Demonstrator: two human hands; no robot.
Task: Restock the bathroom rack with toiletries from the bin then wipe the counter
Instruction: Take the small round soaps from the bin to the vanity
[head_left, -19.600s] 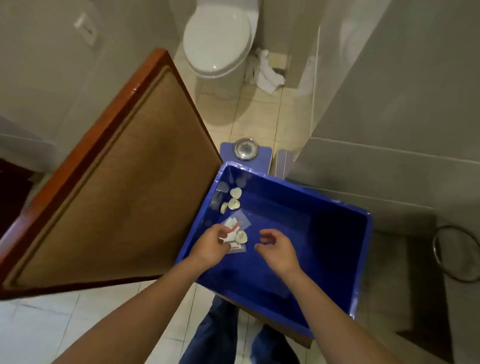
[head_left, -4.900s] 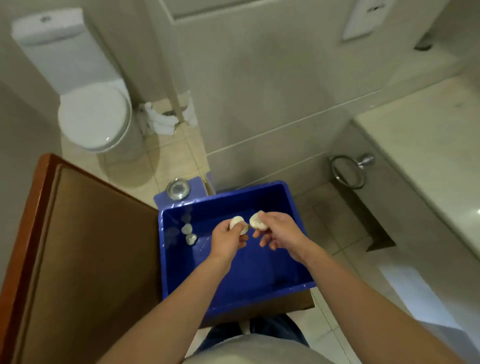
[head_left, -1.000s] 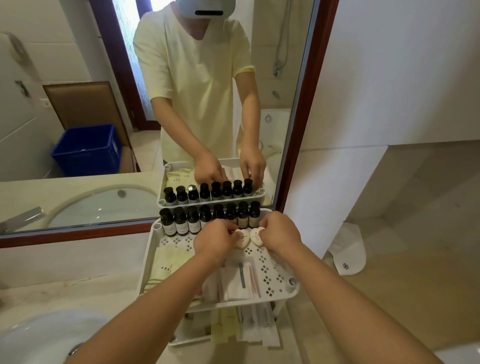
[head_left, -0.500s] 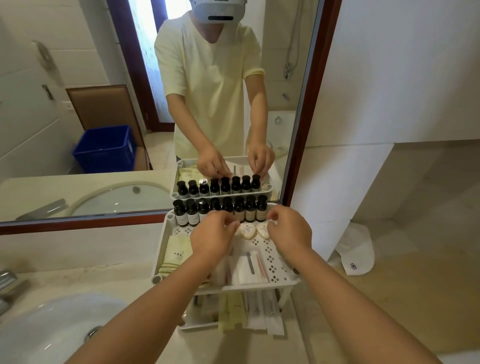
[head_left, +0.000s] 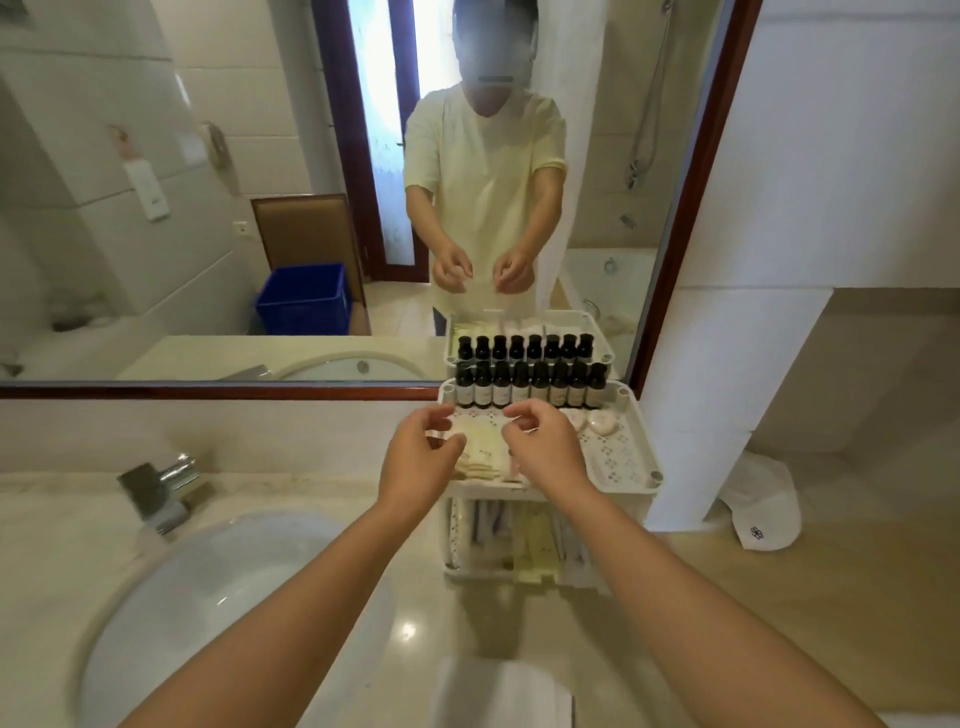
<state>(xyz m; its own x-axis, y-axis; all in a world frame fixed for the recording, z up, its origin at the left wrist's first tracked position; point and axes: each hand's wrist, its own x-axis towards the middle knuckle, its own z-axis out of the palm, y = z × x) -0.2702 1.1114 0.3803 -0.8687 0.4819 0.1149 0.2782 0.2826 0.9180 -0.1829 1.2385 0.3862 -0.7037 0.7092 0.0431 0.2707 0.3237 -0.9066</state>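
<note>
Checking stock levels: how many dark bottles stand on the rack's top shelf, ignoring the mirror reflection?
8 dark bottles, side by side in one row along the back of the rack's top shelf, by the mirror; none seems hidden.

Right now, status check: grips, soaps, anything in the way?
Left grip and right grip empty, fingers loosely curled, above the rack. Two soaps lying on its top tier, in front of the bottles. Nothing blocking the rack.
</note>
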